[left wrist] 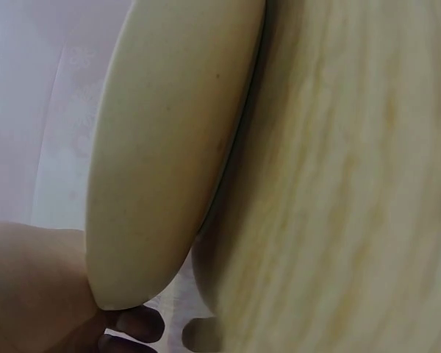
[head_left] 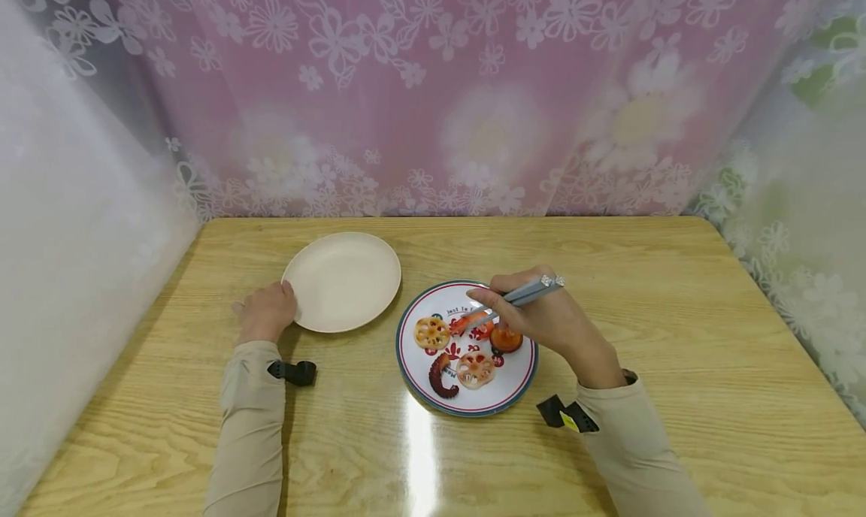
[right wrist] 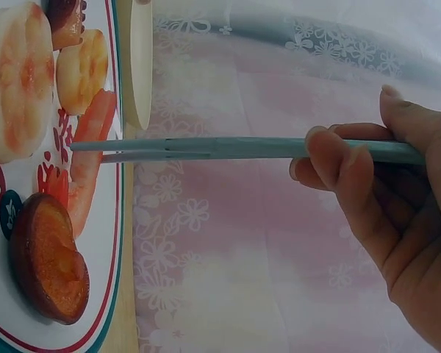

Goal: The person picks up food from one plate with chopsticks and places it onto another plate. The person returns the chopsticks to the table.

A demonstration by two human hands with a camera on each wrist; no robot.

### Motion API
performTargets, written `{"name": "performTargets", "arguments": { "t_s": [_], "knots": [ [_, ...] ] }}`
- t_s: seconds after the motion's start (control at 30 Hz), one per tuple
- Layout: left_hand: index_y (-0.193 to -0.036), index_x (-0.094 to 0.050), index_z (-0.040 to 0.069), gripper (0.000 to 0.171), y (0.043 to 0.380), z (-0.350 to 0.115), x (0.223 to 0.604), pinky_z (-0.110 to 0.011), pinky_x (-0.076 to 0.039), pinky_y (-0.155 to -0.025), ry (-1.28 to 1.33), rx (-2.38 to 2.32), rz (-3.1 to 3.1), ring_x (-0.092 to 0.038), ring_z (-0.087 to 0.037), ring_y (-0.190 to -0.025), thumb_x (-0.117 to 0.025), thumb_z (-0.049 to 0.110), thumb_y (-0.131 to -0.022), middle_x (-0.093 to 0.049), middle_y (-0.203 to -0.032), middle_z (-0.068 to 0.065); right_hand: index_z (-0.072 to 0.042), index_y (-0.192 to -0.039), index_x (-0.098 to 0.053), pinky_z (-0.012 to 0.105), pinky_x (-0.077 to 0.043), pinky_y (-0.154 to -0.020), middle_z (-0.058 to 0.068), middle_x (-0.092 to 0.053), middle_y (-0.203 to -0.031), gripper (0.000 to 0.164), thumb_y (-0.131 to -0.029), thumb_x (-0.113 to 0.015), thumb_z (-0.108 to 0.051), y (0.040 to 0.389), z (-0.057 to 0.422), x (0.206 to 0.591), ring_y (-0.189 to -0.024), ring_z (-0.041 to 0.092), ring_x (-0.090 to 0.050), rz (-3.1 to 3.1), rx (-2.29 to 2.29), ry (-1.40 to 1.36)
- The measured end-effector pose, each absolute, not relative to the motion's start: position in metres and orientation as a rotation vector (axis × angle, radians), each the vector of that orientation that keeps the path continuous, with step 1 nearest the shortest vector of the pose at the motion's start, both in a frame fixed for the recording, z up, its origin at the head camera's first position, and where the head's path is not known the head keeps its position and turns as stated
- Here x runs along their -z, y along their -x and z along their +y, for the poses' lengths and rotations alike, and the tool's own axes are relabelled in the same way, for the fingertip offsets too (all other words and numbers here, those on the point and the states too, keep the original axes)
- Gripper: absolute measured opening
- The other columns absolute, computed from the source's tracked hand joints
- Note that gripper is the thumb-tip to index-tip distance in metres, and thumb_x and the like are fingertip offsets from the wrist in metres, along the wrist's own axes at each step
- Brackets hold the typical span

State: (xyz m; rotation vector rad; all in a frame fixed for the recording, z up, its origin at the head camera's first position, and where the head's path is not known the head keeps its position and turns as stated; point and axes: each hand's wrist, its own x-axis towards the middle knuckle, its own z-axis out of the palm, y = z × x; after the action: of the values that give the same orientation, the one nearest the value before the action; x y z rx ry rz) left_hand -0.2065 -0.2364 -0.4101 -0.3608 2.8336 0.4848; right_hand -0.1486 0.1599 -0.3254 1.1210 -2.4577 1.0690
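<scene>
On the wooden table [head_left: 676, 291], a patterned plate [head_left: 416, 367] sits beside a beige plate [head_left: 345, 282] whose edge the left hand [head_left: 266, 310] grips, while the right hand [head_left: 544, 318] holds gray chopsticks [right wrist: 242, 148] at a shrimp-like piece [right wrist: 82, 197] on the patterned plate.

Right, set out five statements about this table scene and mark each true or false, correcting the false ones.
1. The right hand holds grey chopsticks. True.
2. The left hand rests on the patterned plate. False: it touches the rim of the plain plate.
3. Two lotus-root slices lie on the patterned plate. True.
4. The chopstick tips are at the dark curled tentacle. False: they are at the orange-red strip.
5. In the head view, the plain plate lies left of the patterned plate. True.
</scene>
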Motion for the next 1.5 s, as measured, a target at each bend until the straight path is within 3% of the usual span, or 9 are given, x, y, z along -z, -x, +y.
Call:
{"name": "performTargets", "arguments": {
  "t_s": [0.07,0.3,0.47,0.7,0.93,1.17,1.27,1.43,1.5],
  "knots": [
    [-0.128,-0.051,-0.009,0.061,0.207,-0.237,0.41,-0.062,-0.026,-0.09,0.369,-0.49,2.831,-0.049,-0.052,-0.109,-0.01,0.029,-0.104,-0.052,-0.123,-0.038,-0.016,-0.057,-0.048,0.019,-0.027,-0.04,-0.018,-0.042,-0.047,0.04,-0.093,-0.066,-0.013,0.148,0.16,0.325,-0.04,-0.006,-0.031,-2.459,-1.081,-1.127],
    [-0.13,-0.051,-0.008,0.061,0.207,-0.238,0.412,-0.066,-0.022,-0.094,0.389,-0.516,2.811,-0.046,-0.055,-0.113,-0.01,0.029,-0.104,-0.051,-0.126,-0.038,-0.016,-0.067,-0.059,0.02,-0.023,-0.043,-0.017,-0.029,-0.054,0.025,-0.085,-0.073,-0.005,0.148,0.159,0.324,-0.047,-0.002,-0.02,-2.497,-1.167,-1.139],
    [-0.133,-0.049,-0.008,0.061,0.208,-0.237,0.41,-0.068,-0.02,-0.097,0.388,-0.51,2.8,-0.045,-0.056,-0.116,-0.01,0.028,-0.104,-0.048,-0.129,-0.038,-0.014,-0.077,-0.066,0.022,-0.029,-0.041,-0.011,-0.046,-0.051,0.013,-0.088,-0.071,-0.009,0.147,0.161,0.322,-0.042,0.002,-0.032,-2.605,-1.233,-1.001],
    [-0.134,-0.047,-0.009,0.06,0.207,-0.235,0.408,-0.064,-0.023,-0.095,0.402,-0.505,2.803,-0.046,-0.052,-0.117,-0.01,0.029,-0.105,-0.048,-0.129,-0.038,-0.009,-0.074,-0.06,0.028,-0.039,-0.04,0.002,-0.053,-0.051,0.021,-0.094,-0.065,-0.015,0.146,0.169,0.321,-0.043,0.016,-0.055,-2.697,-1.303,-0.746],
    [-0.136,-0.045,-0.009,0.059,0.208,-0.233,0.405,-0.065,-0.022,-0.096,0.408,-0.507,2.797,-0.045,-0.053,-0.117,-0.011,0.028,-0.105,-0.047,-0.131,-0.037,-0.012,-0.067,-0.049,0.025,-0.032,-0.041,-0.008,-0.041,-0.051,0.032,-0.095,-0.063,-0.015,0.152,0.166,0.33,-0.041,0.008,-0.039,-2.626,-1.223,-0.767],
    [-0.134,-0.047,-0.009,0.059,0.208,-0.233,0.405,-0.066,-0.021,-0.098,0.398,-0.512,2.799,-0.045,-0.053,-0.118,-0.011,0.028,-0.105,-0.048,-0.129,-0.037,-0.016,-0.057,-0.044,0.016,-0.027,-0.036,-0.008,-0.053,-0.046,0.042,-0.096,-0.061,-0.014,0.157,0.163,0.336,-0.039,-0.004,-0.047,-2.37,-0.963,-1.04],
    [-0.135,-0.047,-0.009,0.059,0.208,-0.233,0.406,-0.068,-0.019,-0.1,0.399,-0.514,2.791,-0.043,-0.054,-0.12,-0.011,0.028,-0.105,-0.047,-0.131,-0.037,-0.016,-0.057,-0.046,0.013,-0.026,-0.035,-0.007,-0.055,-0.046,0.042,-0.096,-0.062,-0.015,0.157,0.162,0.337,-0.039,-0.004,-0.049,-2.31,-0.948,-1.079],
    [-0.137,-0.045,-0.009,0.06,0.209,-0.234,0.407,-0.07,-0.015,-0.101,0.398,-0.523,2.774,-0.04,-0.056,-0.123,-0.011,0.028,-0.105,-0.044,-0.135,-0.037,-0.014,-0.057,-0.047,0.012,-0.026,-0.035,-0.005,-0.056,-0.046,0.039,-0.085,-0.07,0.002,0.157,0.16,0.338,-0.039,-0.002,-0.05,-2.28,-0.918,-1.07],
    [-0.136,-0.045,-0.009,0.06,0.209,-0.234,0.407,-0.07,-0.015,-0.101,0.396,-0.523,2.773,-0.041,-0.055,-0.123,-0.011,0.028,-0.105,-0.044,-0.135,-0.037,-0.014,-0.057,-0.047,0.012,-0.026,-0.035,-0.005,-0.056,-0.045,0.039,-0.088,-0.069,-0.002,0.157,0.161,0.338,-0.039,-0.001,-0.051,-2.271,-0.922,-1.067]
  ]
}}
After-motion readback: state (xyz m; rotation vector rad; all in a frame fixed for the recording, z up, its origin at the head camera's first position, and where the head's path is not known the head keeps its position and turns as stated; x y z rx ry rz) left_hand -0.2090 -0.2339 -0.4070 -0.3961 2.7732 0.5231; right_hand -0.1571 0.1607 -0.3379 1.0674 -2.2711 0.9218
